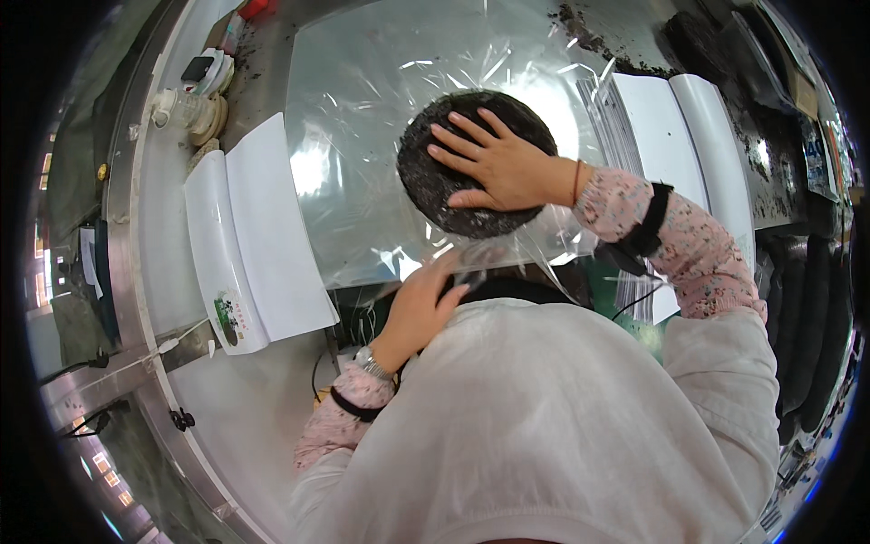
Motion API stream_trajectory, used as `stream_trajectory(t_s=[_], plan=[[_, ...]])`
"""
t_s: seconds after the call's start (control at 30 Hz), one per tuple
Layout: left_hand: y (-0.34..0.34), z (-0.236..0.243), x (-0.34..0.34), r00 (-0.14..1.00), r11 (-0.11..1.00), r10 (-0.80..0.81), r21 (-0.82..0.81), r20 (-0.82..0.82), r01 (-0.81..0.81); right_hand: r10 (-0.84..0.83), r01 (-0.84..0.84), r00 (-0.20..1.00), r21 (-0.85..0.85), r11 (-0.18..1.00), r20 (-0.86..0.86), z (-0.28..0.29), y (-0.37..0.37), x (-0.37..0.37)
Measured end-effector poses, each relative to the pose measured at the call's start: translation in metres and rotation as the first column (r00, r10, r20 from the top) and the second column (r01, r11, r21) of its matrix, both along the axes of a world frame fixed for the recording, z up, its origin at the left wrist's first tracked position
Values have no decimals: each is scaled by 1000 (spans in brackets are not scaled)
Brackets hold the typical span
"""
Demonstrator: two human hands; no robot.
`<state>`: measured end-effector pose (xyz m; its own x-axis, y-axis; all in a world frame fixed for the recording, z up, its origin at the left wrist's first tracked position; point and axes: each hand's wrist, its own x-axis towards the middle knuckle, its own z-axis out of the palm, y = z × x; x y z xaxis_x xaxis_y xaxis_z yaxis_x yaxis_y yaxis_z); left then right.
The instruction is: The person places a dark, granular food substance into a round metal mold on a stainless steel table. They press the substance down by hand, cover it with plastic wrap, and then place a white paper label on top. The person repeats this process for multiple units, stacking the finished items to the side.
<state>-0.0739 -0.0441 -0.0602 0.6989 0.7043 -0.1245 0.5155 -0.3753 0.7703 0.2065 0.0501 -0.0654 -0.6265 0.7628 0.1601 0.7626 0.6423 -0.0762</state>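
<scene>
Right hand (513, 170) | spread palm-down on dark disc (428, 188) | left hand (419, 308) | grip unclear

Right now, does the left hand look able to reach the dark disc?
Probably yes: the left hand is near the dark disc, nothing solid shows between, and the right hand covers only part of it.

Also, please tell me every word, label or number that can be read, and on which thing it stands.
Nothing is legible.
Curled white paper, left: small marks by its green and dark picture, too small to read.
Blue package, right edge: any print is too blurred to read.
Dark disc under the right hand: no print seen.
</scene>
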Motion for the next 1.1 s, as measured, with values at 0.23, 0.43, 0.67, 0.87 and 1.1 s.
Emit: stream_trajectory(t_s=[0.23,0.43,0.67,0.87,1.1], plan=[[45,-6,50,755,946,300,-283,583,-157,5,-10,998,-75,997,-64,13,-42,6],[73,-2,74,905,858,102,423,414,-290,50,-62,995,-128,990,-91,18,-38,7],[82,18,96,984,820,30,559,174,-124,80,-108,993,-395,912,-89,35,-27,21],[76,19,95,997,803,83,592,-5,-64,-565,101,759,-799,593,-324,201,-126,71],[79,21,103,995,786,16,617,-96,47,-521,396,844,-505,767,-129,116,-207,29]])
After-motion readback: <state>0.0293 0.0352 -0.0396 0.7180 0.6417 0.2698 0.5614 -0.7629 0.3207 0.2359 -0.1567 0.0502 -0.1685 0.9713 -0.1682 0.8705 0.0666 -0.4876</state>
